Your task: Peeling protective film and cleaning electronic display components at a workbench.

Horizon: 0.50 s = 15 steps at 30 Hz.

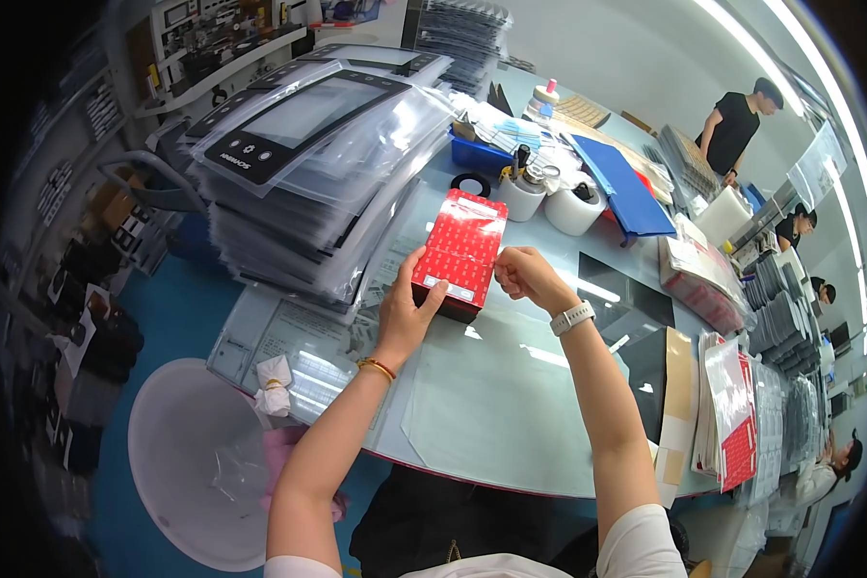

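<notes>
A red box [460, 238] with a small repeated pale pattern and dark sides lies on the glass-topped table [511, 405] in front of me. Its top shines as if under clear film, with a glossy crease across the middle. My left hand [407, 313] grips the near left corner, thumb on the top face beside a white label strip. Close against the box's right edge, my right hand [530, 277] is closed with fingers curled together. Whatever it may pinch is hidden.
Left of the box rises a tall stack of plastic-sleeved black-framed panels [308, 125]. A tape roll [575, 210], a pen cup [521, 200] and a blue folder [624, 188] lie beyond. A white bin [197, 462] stands below the left edge. Co-workers [732, 130] are at the right.
</notes>
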{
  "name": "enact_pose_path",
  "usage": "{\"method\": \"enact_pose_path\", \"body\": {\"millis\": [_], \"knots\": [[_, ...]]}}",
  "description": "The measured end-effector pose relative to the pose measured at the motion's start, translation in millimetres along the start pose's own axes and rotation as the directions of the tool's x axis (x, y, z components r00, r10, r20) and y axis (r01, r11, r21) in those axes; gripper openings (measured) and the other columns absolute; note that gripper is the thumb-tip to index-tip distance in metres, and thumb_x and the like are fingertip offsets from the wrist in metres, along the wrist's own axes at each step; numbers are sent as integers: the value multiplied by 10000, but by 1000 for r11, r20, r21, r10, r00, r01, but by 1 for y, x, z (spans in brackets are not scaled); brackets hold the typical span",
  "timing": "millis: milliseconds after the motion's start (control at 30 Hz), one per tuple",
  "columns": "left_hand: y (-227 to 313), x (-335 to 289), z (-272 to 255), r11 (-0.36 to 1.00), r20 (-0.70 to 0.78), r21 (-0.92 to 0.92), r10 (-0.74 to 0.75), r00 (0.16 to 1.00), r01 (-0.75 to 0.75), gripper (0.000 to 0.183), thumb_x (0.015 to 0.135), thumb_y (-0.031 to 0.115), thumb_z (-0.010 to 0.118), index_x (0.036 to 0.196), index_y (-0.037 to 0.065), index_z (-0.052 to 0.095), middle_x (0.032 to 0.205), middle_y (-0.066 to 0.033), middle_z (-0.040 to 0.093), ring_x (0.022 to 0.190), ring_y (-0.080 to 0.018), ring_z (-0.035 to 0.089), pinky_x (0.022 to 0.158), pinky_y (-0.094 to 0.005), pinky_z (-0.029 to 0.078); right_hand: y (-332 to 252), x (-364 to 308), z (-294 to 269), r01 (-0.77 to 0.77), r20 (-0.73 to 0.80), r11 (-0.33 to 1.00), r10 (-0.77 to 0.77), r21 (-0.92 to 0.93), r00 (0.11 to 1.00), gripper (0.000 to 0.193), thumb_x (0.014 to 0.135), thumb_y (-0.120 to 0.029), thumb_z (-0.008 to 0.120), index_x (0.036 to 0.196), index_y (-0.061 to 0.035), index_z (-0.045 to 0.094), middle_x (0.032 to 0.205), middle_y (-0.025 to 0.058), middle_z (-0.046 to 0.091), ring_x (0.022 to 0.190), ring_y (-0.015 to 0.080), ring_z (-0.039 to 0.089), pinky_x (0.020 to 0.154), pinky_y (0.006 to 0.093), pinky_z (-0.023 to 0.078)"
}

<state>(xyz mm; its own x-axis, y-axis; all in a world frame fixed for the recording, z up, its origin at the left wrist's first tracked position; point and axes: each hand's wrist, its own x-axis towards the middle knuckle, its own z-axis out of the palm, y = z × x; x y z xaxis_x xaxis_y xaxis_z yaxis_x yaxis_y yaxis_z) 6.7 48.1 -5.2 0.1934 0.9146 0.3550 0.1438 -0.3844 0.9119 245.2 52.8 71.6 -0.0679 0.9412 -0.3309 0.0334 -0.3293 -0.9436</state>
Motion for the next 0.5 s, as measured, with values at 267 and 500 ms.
{"method": "enact_pose_path", "body": {"millis": [267, 500], "knots": [[2, 0, 1, 1000, -4, -20, -9, 1000, 9, 626, 986, 390, 649, 1486, 91, 421, 1383, -152, 580, 1244, -262, 582, 1055, -379, 451, 2, 3, -2, 18, -12, 1000, -18, -11, 1000, 276, 945, -215, 549, 713, -75, 499, 603, 3, 487, 476, 73, 372, 432, 245, 233], [4, 0, 1, 1000, 0, -6, 0, 1000, 0, 626, 988, 381, 652, 1487, 83, 418, 1385, -151, 577, 1252, -252, 575, 1060, -370, 446, 13, -1, 0, 16, -35, 985, -11, 170, 999, 259, 951, -233, 572, 744, -87, 516, 624, -9, 506, 508, 79, 429, 466, 233, 305]]}}
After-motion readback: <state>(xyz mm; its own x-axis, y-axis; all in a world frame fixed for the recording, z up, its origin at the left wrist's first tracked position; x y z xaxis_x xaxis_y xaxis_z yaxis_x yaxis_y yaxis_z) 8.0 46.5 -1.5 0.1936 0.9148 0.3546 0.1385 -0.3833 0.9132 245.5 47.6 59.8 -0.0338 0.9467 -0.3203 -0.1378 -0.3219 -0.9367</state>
